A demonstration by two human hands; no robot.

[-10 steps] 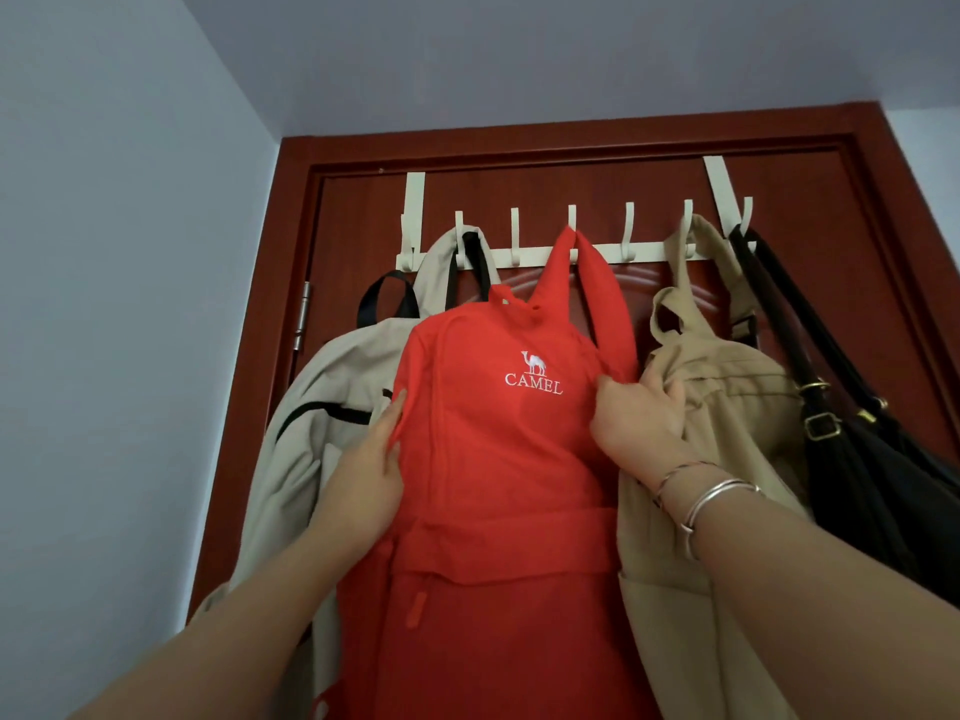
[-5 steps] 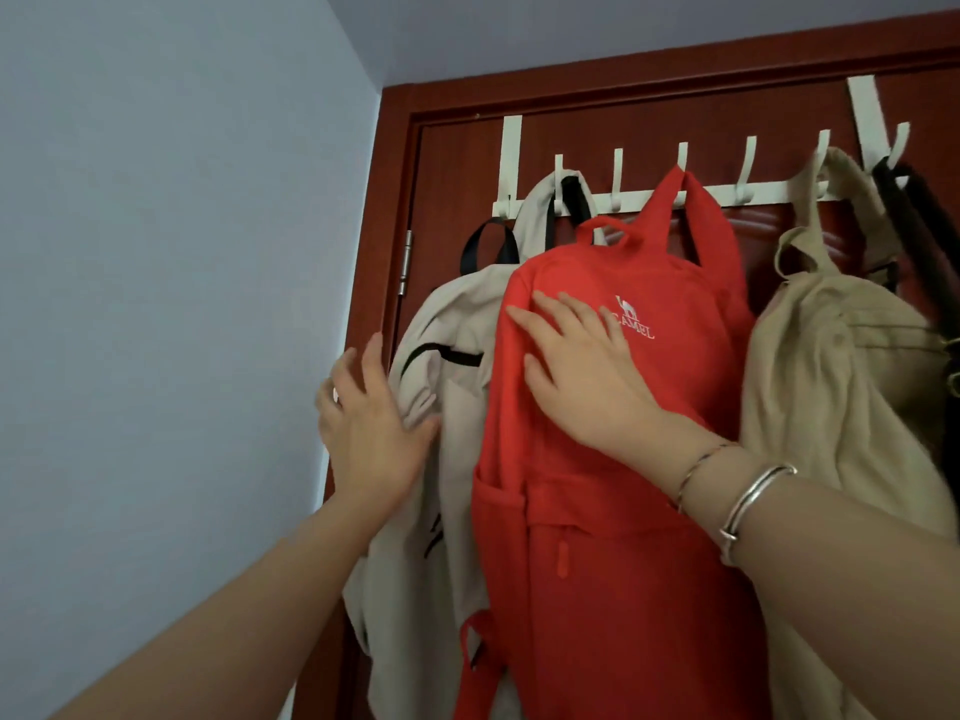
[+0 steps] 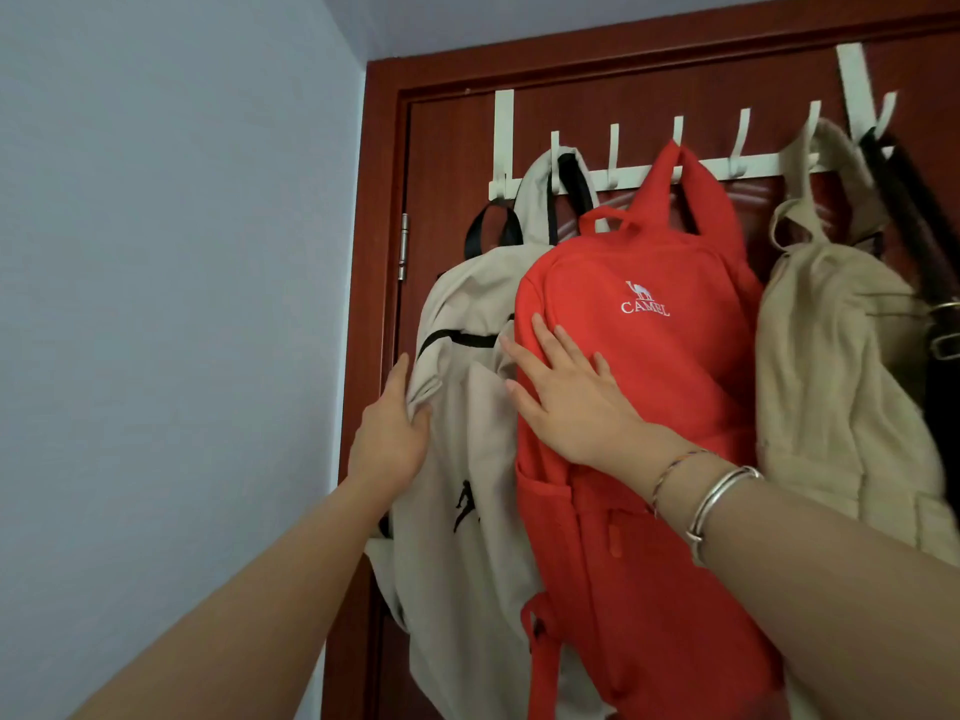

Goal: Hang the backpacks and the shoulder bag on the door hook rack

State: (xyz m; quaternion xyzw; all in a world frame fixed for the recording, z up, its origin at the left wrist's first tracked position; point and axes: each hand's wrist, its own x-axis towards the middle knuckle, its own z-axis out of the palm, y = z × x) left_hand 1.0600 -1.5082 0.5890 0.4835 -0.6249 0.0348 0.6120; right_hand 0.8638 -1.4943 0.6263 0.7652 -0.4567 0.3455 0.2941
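The only readable text was the brand name "CAMEL", printed in white capitals just beneath a small white camel emblem high on the front of the red backpack, while a small black mark on the pale backpack stayed illegible.

the light was soft, even and fairly dim, giving the wall a cool bluish cast. shadows were faint. the red backpack at centre was sharp; the door frame bowed with wide-angle distortion.

Door rack: three backpacks, shoulder bag
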